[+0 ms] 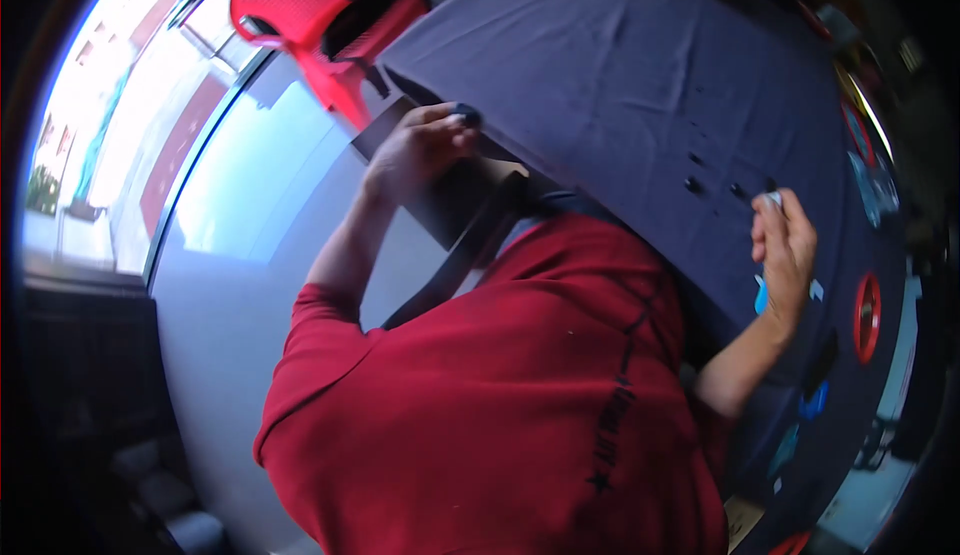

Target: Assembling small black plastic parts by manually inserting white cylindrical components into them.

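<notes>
My left hand [412, 155], smeared by motion, is raised beyond the table's near left edge. Its fingers pinch a small dark rounded piece [466, 115]. Over the cloth on the right, my right hand [786, 245] has its fingertips closed on a small whitish piece [773, 198] too blurred to name. Several small black round pieces [692, 185] lie on the dark blue-grey tablecloth [590, 65], just left of that hand. Under my left hand there is a dark boxy thing [455, 200], partly hidden, with a dark strap [460, 255] running toward me.
A red plastic chair [300, 5] stands at the far left, by the table corner. A red round dish [867, 318], a bright blue item [762, 296] and clear plastic packets [872, 190] lie along the right side. Bright glass [225, 175] is on the left.
</notes>
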Demonstrator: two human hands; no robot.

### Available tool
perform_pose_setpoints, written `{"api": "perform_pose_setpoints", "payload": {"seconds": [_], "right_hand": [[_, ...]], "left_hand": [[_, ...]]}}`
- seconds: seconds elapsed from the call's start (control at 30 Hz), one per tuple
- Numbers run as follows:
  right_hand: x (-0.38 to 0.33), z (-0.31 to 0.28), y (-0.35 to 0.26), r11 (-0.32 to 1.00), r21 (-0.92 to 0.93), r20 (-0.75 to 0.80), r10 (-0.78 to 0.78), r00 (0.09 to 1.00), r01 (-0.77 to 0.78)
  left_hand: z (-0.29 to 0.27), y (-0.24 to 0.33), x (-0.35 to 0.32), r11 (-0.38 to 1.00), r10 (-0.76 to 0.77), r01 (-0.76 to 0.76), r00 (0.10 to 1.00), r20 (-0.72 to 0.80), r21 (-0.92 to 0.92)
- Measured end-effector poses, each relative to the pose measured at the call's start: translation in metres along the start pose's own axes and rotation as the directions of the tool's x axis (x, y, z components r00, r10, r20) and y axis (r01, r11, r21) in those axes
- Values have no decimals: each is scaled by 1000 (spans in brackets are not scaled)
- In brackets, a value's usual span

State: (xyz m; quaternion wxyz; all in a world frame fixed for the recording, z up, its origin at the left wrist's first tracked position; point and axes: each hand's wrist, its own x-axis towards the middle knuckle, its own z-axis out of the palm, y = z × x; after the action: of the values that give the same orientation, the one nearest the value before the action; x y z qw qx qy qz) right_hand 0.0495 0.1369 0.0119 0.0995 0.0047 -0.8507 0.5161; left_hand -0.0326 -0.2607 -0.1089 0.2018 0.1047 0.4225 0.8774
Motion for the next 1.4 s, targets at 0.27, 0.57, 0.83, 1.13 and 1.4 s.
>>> {"api": "perform_pose_setpoints", "payload": {"seconds": [0.27,0.57,0.83,1.13,1.4], "right_hand": [[2,-3,-5,1000,-17,-49,10,999,-11],[11,-39,20,993,-111,-265,18,964,-49],[46,-8,73,805,-589,-216,-78,973,-66],[71,12,117,674,-737,-41,-121,992,52],[73,5,122,752,-657,-141,-55,989,-52]], "left_hand": [[-8,10,-15,916,-67,81,997,-49,392],[-70,0,-27,120,10,319,947,-322,940],[-54,10,-15,-148,201,421,899,-390,895],[39,5,12,48,313,68,946,-80,996],[127,-63,98,100,17,-486,873,487,868]]}}
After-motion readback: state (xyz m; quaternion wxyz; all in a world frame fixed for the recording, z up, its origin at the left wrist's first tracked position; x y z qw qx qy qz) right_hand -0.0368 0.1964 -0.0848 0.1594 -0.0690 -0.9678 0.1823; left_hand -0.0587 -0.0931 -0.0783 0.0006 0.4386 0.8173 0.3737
